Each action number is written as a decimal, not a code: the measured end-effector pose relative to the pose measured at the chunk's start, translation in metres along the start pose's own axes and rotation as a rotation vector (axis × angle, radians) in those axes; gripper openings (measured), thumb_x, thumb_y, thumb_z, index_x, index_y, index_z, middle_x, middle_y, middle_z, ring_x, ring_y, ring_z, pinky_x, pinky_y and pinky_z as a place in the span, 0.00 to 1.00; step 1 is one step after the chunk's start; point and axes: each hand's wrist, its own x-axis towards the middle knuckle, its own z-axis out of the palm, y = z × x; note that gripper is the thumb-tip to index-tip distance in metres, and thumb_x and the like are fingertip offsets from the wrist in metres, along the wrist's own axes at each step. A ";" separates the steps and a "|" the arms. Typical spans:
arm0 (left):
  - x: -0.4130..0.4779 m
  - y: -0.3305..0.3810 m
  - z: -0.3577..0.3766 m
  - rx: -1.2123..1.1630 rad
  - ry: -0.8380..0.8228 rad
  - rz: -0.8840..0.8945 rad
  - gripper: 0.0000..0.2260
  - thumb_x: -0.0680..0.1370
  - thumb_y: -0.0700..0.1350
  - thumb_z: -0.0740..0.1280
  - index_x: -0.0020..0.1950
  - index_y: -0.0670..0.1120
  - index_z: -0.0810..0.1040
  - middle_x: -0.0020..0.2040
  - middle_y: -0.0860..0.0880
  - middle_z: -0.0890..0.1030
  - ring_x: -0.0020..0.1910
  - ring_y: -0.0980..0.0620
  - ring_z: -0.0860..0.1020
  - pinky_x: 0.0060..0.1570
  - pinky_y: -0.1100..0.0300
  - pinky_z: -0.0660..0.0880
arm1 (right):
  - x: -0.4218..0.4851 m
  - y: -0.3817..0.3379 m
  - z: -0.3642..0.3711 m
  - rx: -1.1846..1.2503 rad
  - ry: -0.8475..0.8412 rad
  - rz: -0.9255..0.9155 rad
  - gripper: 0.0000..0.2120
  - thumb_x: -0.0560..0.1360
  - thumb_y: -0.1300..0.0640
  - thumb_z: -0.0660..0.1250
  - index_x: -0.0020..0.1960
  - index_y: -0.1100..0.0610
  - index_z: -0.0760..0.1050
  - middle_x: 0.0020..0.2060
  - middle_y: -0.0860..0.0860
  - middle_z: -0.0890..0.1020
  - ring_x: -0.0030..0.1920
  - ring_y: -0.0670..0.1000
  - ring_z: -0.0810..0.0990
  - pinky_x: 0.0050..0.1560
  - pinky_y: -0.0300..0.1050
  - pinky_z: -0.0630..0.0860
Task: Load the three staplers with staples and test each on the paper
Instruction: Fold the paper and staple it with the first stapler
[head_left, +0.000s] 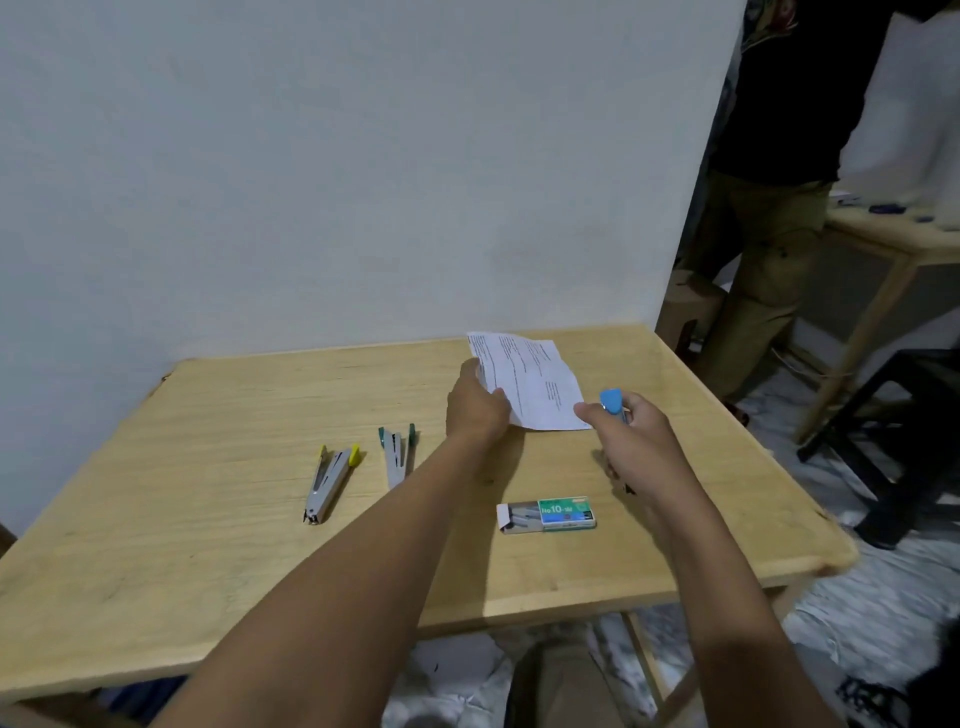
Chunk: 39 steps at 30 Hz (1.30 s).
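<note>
here left hand (475, 402) pinches paper (530, 384) edge, right hand (631, 441) grips blue stapler (613, 402).

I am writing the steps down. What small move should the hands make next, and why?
Probably slide the blue stapler over the near corner of the paper and squeeze. The right hand grips it just beside that corner, and the left hand holds the paper by its left edge. The yellow stapler and green stapler lie open on the table.
</note>
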 end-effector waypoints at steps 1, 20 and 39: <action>0.003 -0.001 0.004 0.109 -0.001 0.030 0.21 0.80 0.41 0.63 0.73 0.46 0.66 0.68 0.44 0.75 0.63 0.43 0.76 0.57 0.50 0.76 | 0.003 0.002 -0.001 0.008 -0.005 0.000 0.10 0.78 0.52 0.66 0.58 0.48 0.71 0.33 0.41 0.71 0.32 0.41 0.69 0.33 0.38 0.65; 0.005 -0.016 -0.003 0.684 -0.102 0.231 0.31 0.76 0.66 0.59 0.76 0.52 0.64 0.64 0.44 0.68 0.60 0.43 0.74 0.60 0.47 0.74 | 0.010 0.023 0.002 -0.004 -0.058 0.067 0.22 0.78 0.54 0.65 0.71 0.47 0.68 0.39 0.47 0.76 0.33 0.46 0.71 0.32 0.42 0.68; -0.069 -0.086 -0.083 0.636 0.269 0.329 0.07 0.75 0.48 0.57 0.39 0.48 0.69 0.32 0.50 0.72 0.33 0.48 0.71 0.32 0.53 0.64 | 0.072 0.011 0.123 -0.740 -0.200 -0.207 0.06 0.76 0.57 0.65 0.43 0.59 0.70 0.39 0.53 0.74 0.31 0.50 0.70 0.29 0.42 0.64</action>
